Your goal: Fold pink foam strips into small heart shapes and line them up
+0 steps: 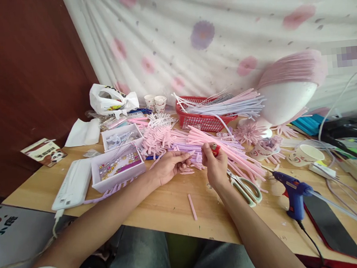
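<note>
My left hand (171, 166) pinches a short pink pipe cleaner piece (192, 153) between thumb and fingers. Close by on the right, my right hand (216, 166) is closed around a red lighter (215, 148), its metal top by the thumb. No flame shows. Behind both hands lies a bundle of long pink pipe cleaners (239, 155), with purple ones (179, 146) beneath. A heap of short, bent pink pieces (156, 138) is beyond my left hand. One loose pink piece (192, 207) rests on the table in front of me. Scissors (247, 188) lie beside my right wrist.
A blue glue gun (296, 194) and a black phone (333, 224) are at right. White boxes (120, 178) and a power strip (72, 185) stand at left. A red basket (196, 122), paper cups (160, 104) and a white head form (288, 99) line the back.
</note>
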A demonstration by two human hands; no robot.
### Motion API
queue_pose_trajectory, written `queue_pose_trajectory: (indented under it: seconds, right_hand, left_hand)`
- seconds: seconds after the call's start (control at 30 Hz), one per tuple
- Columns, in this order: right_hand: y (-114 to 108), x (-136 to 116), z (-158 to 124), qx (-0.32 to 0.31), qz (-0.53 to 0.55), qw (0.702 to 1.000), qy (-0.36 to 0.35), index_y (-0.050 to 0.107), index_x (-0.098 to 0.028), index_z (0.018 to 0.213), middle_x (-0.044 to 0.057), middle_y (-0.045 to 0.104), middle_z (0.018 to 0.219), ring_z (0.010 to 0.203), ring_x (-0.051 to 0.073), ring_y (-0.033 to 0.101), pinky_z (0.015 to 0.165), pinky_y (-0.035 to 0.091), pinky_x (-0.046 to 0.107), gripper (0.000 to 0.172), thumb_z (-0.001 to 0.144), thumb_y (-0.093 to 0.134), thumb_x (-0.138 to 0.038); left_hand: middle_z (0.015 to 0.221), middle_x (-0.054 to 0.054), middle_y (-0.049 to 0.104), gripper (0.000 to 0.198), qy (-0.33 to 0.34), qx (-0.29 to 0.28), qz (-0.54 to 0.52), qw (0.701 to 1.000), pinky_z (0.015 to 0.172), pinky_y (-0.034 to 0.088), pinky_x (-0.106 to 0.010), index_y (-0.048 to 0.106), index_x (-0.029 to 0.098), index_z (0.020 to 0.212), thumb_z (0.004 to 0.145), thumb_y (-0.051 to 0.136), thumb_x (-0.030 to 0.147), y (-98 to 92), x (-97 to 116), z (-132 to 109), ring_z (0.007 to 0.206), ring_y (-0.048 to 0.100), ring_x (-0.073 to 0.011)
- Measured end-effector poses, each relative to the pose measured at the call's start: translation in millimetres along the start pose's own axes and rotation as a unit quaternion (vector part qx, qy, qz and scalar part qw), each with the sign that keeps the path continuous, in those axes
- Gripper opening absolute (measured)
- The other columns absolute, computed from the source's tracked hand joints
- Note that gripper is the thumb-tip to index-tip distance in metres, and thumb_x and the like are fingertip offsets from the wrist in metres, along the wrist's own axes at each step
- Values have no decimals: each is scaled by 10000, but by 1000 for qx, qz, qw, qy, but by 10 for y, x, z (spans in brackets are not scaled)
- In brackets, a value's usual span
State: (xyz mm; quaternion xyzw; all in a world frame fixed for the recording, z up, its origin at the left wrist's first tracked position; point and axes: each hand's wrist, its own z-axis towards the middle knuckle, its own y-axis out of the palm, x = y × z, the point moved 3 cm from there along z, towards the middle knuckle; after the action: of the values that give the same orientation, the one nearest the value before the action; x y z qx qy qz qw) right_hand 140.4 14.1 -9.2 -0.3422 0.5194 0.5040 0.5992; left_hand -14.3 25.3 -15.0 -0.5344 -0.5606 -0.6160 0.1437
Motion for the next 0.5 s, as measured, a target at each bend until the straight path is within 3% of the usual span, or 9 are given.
queue_pose_trajectory:
  seconds: [0.1,0.23,0.4,0.5]
  right_hand:
    - [18,27,-8,-31,18,997,66,506,-196,679,-47,370,570,468,83,253,433,164,240,500,897,483,-645]
    - [95,-31,-71,-84,-11,991,99,435,-208,597,-36,368,532,466,95,272,426,166,249,470,892,459,-573]
    - [161,-117,-139,-95,-1,985,144,395,-224,598,-60,338,492,442,86,233,419,150,247,343,819,492,-467]
    - [157,-149,-142,-90,-7,989,115,396,-226,592,-59,343,488,439,85,238,413,146,244,316,799,489,-446]
  left_hand:
    - [702,-30,671,284,119,66,94,986,588,437,-205,702,109,762,725,807,369,-27,29,0,591,559,-79]
    - [724,-21,667,292,248,122,239,931,645,461,-233,699,128,817,804,719,419,-7,78,-71,651,580,-116]
    - [753,-28,676,284,271,139,314,899,626,446,-234,695,135,839,852,652,415,58,106,-157,638,566,-123]
    - [737,-25,675,259,268,140,314,900,613,439,-231,691,139,812,844,653,393,85,126,-176,621,558,-121]
